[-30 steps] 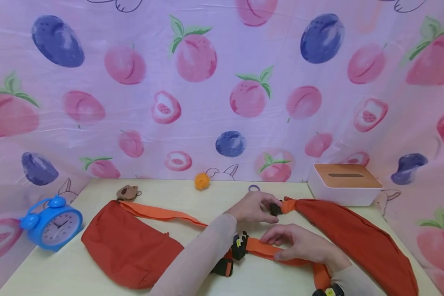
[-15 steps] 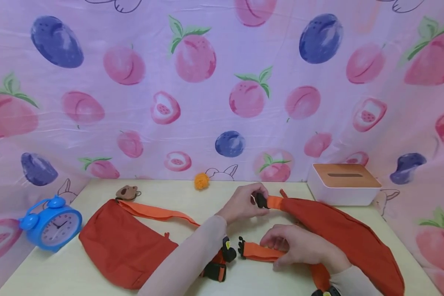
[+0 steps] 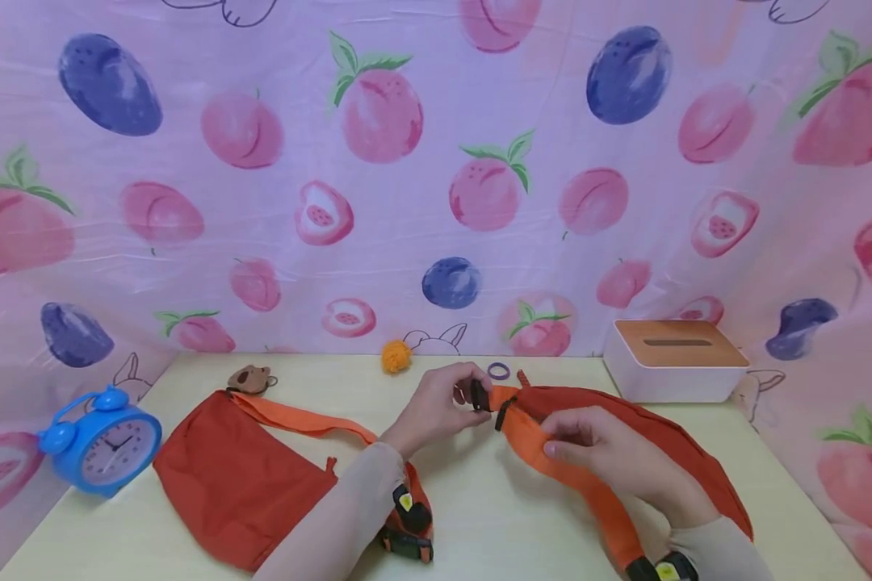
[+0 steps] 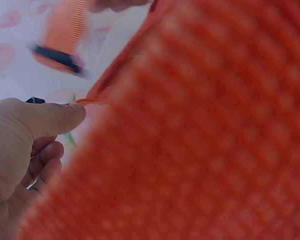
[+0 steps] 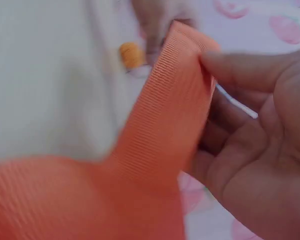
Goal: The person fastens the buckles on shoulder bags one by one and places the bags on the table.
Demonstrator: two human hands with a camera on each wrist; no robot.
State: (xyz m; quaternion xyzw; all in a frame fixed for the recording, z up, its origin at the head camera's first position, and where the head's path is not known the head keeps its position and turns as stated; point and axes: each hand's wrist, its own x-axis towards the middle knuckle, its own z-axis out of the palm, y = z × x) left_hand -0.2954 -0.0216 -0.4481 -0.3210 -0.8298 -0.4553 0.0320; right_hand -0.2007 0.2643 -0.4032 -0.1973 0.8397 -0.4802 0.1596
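Observation:
In the head view my left hand (image 3: pixel 436 407) pinches a black buckle piece (image 3: pixel 480 396) on a short orange tab at the left tip of a red waist bag (image 3: pixel 639 428). My right hand (image 3: pixel 618 452) pinches that bag's long orange strap (image 3: pixel 552 466) between thumb and fingers. The strap's free end carries a black buckle end (image 3: pixel 505 414), close beside the left hand's piece and blurred in the left wrist view. Whether the two touch I cannot tell. The right wrist view shows the orange webbing (image 5: pixel 160 100) held at the thumb tip.
A second red bag (image 3: pixel 240 484) with its strap and buckle (image 3: pixel 407 545) lies left, partly under my left forearm. A blue alarm clock (image 3: pixel 112 440), brown animal-shaped keyring (image 3: pixel 252 378), orange pompom (image 3: pixel 396 356), purple ring (image 3: pixel 499 371) and white tissue box (image 3: pixel 676 363) stand around.
My left hand has drawn the buckle piece and bag tip leftward. My right hand has lifted the strap and brought its black end up towards the left hand. The purple ring shows again.

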